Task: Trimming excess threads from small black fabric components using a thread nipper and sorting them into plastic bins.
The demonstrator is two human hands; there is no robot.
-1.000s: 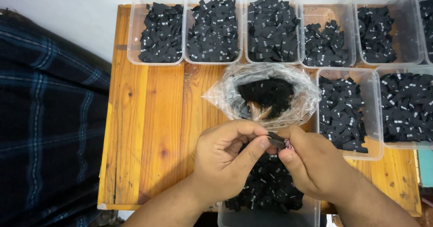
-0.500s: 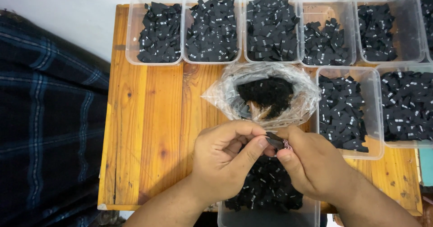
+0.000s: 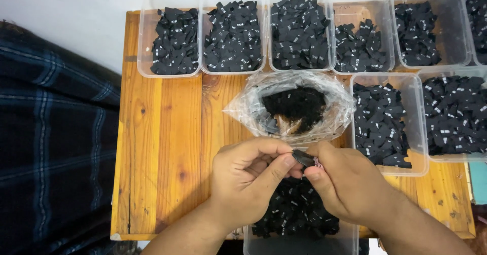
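Right now, label: we hold one small black fabric label (image 3: 303,158) between both hands, above the near edge of the wooden table (image 3: 167,148), just over the near tub.
Left hand: our left hand (image 3: 248,181) has thumb and forefinger pressed together on the label's left end, the other fingers curled under.
Right hand: our right hand (image 3: 345,184) pinches the right end between thumb and fingertips; a speck of pink shows at the pinch, too small for us to tell what it is.
Step in hand: we judge this to be the look at a single label, picked out and held flat so its white marking can be seen.
Near tub: the clear tub (image 3: 299,237) under our hands is part full of the same black labels.
Bag: a crumpled clear plastic bag (image 3: 253,108) of loose labels lies open just beyond our fingers.
Sorting tubs: a row of clear tubs (image 3: 175,34) along the far edge, and two more on the right (image 3: 388,125), each hold black labels.
Next move calls for: we judge a one-handed grip, the other letting go, and a clean drop into one tub without brushing the bag.
Left of table: dark checked cloth (image 3: 50,148).
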